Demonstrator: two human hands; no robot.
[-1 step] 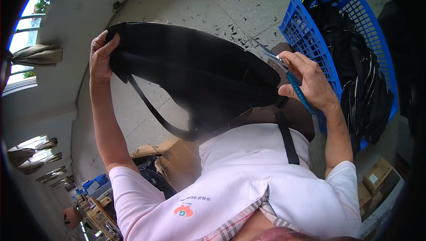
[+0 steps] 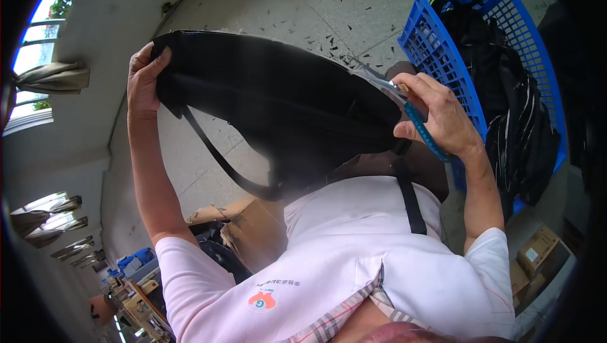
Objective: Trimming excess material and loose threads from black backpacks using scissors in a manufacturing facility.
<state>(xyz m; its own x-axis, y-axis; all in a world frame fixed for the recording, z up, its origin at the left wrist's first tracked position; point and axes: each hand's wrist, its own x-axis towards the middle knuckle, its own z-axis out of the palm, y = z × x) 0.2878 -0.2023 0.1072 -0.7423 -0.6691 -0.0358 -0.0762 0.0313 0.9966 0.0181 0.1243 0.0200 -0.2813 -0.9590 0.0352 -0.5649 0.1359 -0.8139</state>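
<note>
A large black fabric piece [image 2: 265, 90], which looks like part of a bag, stretches across in front of me, its far edge curved. My left hand [image 2: 144, 84] grips its far left end, thumb on top and fingers behind. From its lower left side a black strap [image 2: 212, 147] loops down towards my waist. My right hand [image 2: 442, 112] is closed around scissors with teal handles [image 2: 418, 122]. Their blades [image 2: 378, 79] point up and left along the fabric's far right edge; whether they touch it I cannot tell.
At the right stands a blue plastic basket [image 2: 442, 65] heaped with black fabric pieces [image 2: 506, 90]. Dark scraps [image 2: 335, 46] litter the floor beyond the fabric. An open cardboard box [image 2: 253, 226] sits at lower left, and smaller cartons [image 2: 539, 249] lie at lower right.
The scissors have shifted slightly left, and their blades now lie closer along the fabric's edge. My left hand and the fabric stay almost in place.
</note>
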